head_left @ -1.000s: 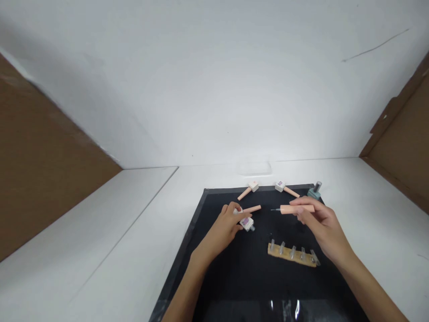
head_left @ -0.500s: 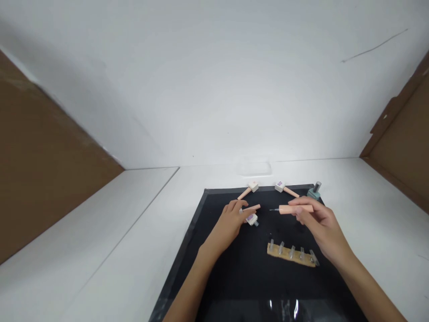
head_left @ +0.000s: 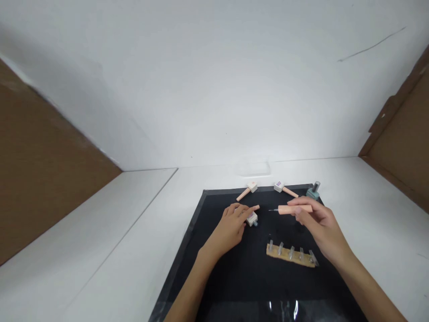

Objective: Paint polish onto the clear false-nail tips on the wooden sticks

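Note:
My right hand (head_left: 317, 221) pinches a peach-coloured cap (head_left: 294, 209) whose thin brush points left. Over the left part of the black mat (head_left: 241, 277), my left hand (head_left: 231, 223) has its fingers around a small white bottle (head_left: 252, 218), whose grey-blue neck faces right and down. A peach stick-like piece (head_left: 256, 207) shows just above that bottle, partly behind the fingers. Nearer the front lies a tan strip (head_left: 290, 256) with several clear nail tips standing on it.
Two white bottles with peach caps lie at the mat's back edge, one left (head_left: 252, 186) and one right (head_left: 279, 186). A teal bottle (head_left: 313, 192) stands at the back right corner. Behind is a clear tray (head_left: 254, 168). Brown panels flank both sides.
My left hand's fingers have shifted slightly and lowered over the white bottle. The peach piece beside it shows less. My right hand and its brush are nearly unmoved.

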Action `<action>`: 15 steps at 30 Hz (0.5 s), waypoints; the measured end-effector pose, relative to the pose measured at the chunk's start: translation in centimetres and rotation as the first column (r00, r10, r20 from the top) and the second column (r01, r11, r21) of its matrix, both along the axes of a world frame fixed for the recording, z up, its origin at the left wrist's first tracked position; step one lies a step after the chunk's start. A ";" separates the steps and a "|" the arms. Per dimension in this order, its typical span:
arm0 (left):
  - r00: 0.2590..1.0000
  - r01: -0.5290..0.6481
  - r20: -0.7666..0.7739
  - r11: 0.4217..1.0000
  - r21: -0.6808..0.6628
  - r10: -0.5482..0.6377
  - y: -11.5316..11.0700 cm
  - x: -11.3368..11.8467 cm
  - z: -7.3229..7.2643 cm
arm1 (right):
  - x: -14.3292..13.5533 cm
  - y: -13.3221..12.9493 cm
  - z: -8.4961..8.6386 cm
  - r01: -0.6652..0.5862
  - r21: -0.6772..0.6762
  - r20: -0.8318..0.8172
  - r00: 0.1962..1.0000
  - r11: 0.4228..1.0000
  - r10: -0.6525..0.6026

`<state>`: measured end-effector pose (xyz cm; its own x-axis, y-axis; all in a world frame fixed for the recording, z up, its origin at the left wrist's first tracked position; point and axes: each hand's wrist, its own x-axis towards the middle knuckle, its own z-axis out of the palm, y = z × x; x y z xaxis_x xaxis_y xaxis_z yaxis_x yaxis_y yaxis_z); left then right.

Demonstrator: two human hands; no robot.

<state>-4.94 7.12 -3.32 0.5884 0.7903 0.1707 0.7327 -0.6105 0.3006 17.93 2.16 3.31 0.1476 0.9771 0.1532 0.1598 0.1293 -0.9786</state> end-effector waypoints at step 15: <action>0.979 0.051 0.185 0.984 0.170 -0.083 0.4 0.3 -1.2 | 0.0 -0.1 -0.3 0.003 0.003 0.021 1.000 1.000 -0.003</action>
<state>-4.61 7.56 -4.52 0.5831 0.7024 0.4081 0.6275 -0.7085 0.3229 17.94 2.08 3.06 0.1468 0.9762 0.1595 0.1805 0.1321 -0.9747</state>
